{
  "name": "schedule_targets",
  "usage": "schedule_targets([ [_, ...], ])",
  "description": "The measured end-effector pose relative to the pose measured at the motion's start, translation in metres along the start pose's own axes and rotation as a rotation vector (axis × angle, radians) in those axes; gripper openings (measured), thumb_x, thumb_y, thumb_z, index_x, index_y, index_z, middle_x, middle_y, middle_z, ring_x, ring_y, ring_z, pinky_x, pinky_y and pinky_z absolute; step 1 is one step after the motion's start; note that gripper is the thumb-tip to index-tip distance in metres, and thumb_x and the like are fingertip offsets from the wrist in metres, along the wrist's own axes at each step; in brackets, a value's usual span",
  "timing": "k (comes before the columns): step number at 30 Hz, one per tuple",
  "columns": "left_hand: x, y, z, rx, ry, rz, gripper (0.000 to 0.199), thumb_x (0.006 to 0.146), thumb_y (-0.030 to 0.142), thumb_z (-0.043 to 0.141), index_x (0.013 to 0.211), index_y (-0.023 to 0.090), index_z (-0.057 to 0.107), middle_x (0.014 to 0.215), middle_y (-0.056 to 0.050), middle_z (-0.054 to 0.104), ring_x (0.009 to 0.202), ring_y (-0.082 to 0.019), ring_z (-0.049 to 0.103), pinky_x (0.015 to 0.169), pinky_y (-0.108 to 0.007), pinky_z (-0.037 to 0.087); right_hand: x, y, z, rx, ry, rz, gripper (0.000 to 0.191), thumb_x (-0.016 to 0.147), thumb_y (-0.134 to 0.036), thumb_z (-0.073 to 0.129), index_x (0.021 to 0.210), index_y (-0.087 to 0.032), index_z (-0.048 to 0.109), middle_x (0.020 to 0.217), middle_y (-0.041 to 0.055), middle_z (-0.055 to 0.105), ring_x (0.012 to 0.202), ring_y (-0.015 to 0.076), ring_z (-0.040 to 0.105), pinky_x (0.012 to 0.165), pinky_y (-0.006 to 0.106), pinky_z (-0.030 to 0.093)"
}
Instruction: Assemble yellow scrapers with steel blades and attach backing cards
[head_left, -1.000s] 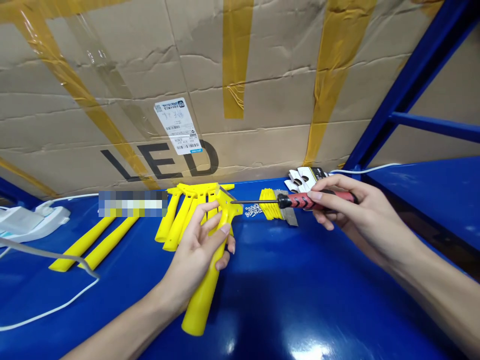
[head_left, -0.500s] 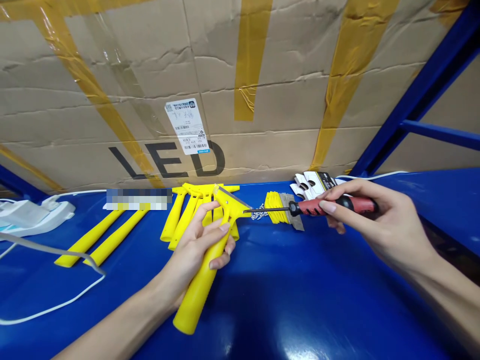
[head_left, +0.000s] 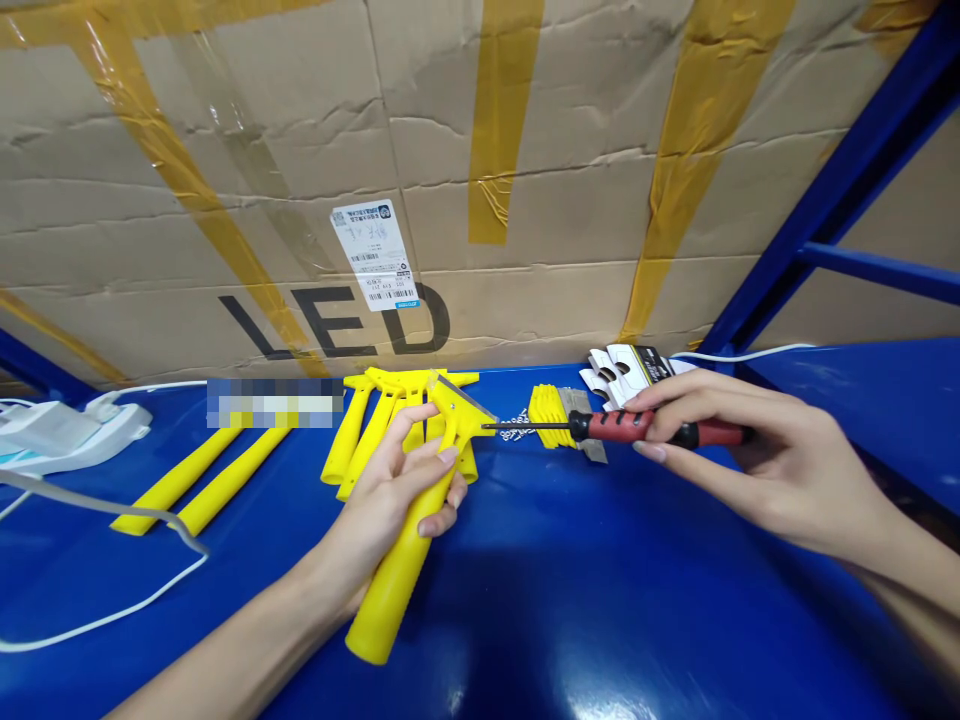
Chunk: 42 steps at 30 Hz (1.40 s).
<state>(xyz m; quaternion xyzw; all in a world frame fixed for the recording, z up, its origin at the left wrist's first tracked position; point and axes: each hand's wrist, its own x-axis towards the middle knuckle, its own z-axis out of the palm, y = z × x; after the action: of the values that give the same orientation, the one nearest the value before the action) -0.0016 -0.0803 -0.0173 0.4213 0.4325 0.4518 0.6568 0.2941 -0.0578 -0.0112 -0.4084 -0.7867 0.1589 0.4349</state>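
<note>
My left hand (head_left: pixel 409 480) is wrapped round the handle of a yellow scraper (head_left: pixel 394 590), held tilted with its wide head up and a thin blade along the head's upper edge. In my right hand (head_left: pixel 765 460) is a screwdriver (head_left: pixel 619 426) with a red and black handle, gripped between thumb and fingers. Its dark shaft runs level to the left, and the tip meets the right corner of the scraper's head. Behind my left hand lie several more yellow scraper handles (head_left: pixel 352 430), partly covered by it. A stack of yellow pieces (head_left: pixel 550 415) with grey metal blades lies behind the screwdriver shaft, beside some small screws (head_left: pixel 514 430).
Two yellow-handled tools (head_left: pixel 232 475) with blurred-out heads lie at left, near a white power strip (head_left: pixel 112 435) and a loose cable (head_left: pixel 105 500). White and black packaging cards (head_left: pixel 630 370) lie behind my right hand. A large cardboard box (head_left: pixel 570 280) backs the blue surface (head_left: pixel 540 620).
The screwdriver has shifted slightly left, and the fingers of my right hand have rolled round its handle. My left hand and the scraper stay almost still.
</note>
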Motion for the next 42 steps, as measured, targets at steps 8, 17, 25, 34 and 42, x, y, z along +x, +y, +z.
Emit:
schedule_targets([
  [8, -0.001, -0.003, 0.002, 0.109, -0.036, 0.157, 0.035, 0.091, 0.029, 0.067, 0.117, 0.026, 0.044, 0.064, 0.005, 0.056, 0.044, -0.004, 0.042, 0.041, -0.013, 0.029, 0.004, 0.0, 0.017, 0.36, 0.052, 0.556, 0.032, 0.086, -0.051, 0.071, 0.088, -0.019, 0.066, 0.048, -0.005, 0.054, 0.035, 0.008, 0.047, 0.034, 0.019, 0.037],
  [17, 0.007, 0.006, -0.002, -0.031, 0.109, 0.121, 0.056, 0.087, 0.024, 0.068, 0.133, 0.026, 0.036, 0.065, 0.002, 0.062, 0.04, -0.005, 0.045, 0.048, -0.017, 0.035, 0.005, 0.003, 0.008, 0.86, -0.173, 0.83, 0.04, 0.077, -0.041, 0.08, 0.112, -0.022, 0.073, 0.107, 0.0111, 0.077, 0.09, 0.0243, 0.075, 0.081, 0.035, 0.064],
  [25, 0.007, 0.01, -0.01, -0.086, 0.126, 0.136, 0.057, 0.083, 0.023, 0.072, 0.131, 0.026, 0.041, 0.066, 0.002, 0.06, 0.04, -0.004, 0.044, 0.045, -0.015, 0.033, -0.001, 0.021, -0.006, 0.293, -0.503, 0.482, 0.039, 0.082, -0.041, 0.077, 0.119, -0.026, 0.072, 0.115, 0.0083, 0.076, 0.107, 0.0271, 0.071, 0.089, 0.038, 0.058],
  [34, 0.008, 0.006, -0.007, -0.036, 0.081, 0.124, 0.059, 0.085, 0.025, 0.07, 0.134, 0.025, 0.038, 0.064, 0.001, 0.065, 0.041, -0.007, 0.048, 0.047, -0.017, 0.037, -0.004, 0.029, -0.007, -0.119, -0.506, 0.211, 0.03, 0.084, -0.03, 0.07, 0.114, -0.031, 0.077, 0.115, 0.0055, 0.076, 0.103, 0.0297, 0.071, 0.09, 0.047, 0.057],
  [42, 0.011, 0.008, 0.017, 0.004, 0.128, 0.129, 0.06, 0.084, 0.025, 0.075, 0.131, 0.02, 0.038, 0.096, -0.012, 0.076, 0.063, -0.015, 0.069, 0.053, -0.021, 0.049, 0.0, 0.021, -0.001, -0.149, -0.501, 0.138, 0.034, 0.075, -0.027, 0.076, 0.109, -0.027, 0.077, 0.107, 0.0054, 0.077, 0.096, 0.027, 0.071, 0.086, 0.043, 0.056],
])
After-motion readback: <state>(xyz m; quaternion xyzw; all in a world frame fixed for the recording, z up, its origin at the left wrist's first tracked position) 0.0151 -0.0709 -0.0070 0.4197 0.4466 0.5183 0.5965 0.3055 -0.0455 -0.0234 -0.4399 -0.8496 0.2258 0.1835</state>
